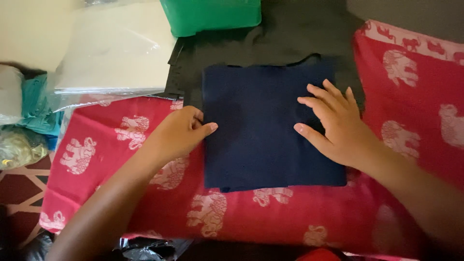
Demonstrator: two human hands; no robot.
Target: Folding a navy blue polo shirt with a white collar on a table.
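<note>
Item: navy cloth (268,128), folded square, lying at centre on a black cloth (299,34) and a red elephant-print cloth (121,145).

Left hand (181,133): at 9 o'clock of the navy cloth, fingers curled, thumb on its left edge; we judge it pinches that edge, though the grip is partly hidden.

Right hand (338,128): open, fingers spread, flat on the navy cloth's right half.

Handling note: we would keep the flat palm pressing steady while the edge hand works, corners kept in line and creases smoothed outward, so the fold stays square.

Packages:
- clear plastic bag (113,53) with a cream sheet inside, 11 o'clock, rectangular;
- green box (210,14), 12 o'clock;
- teal cloth (38,106) and a crumpled clear wrap (17,147), 9 o'clock.

We can make out no labels.
</note>
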